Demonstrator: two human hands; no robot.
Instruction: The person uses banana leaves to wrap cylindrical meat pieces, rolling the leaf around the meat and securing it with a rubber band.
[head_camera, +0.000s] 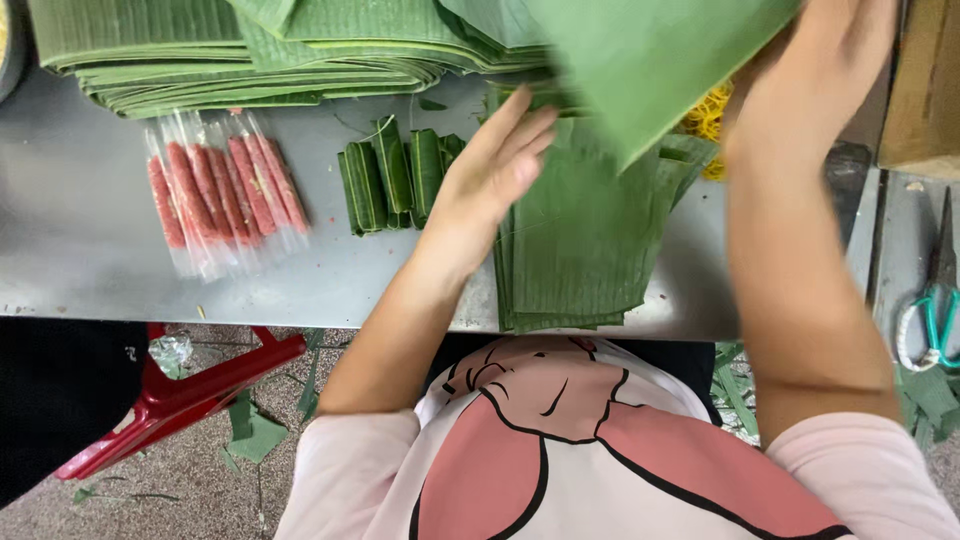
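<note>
Right hand (835, 70) has a closed grip on a big green leaf (650, 60), lifted over the leaf stack (585, 240) on the tabletop (80, 230). Left hand (500, 160) rests flat and open on that stack.

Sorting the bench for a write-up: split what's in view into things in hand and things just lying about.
In hand: lifted leaf sheet in right hand; cut leaf stack under left hand.

Lying about: wrapped pink sausages, folded leaf parcels, scissors, yellow bands.
</note>
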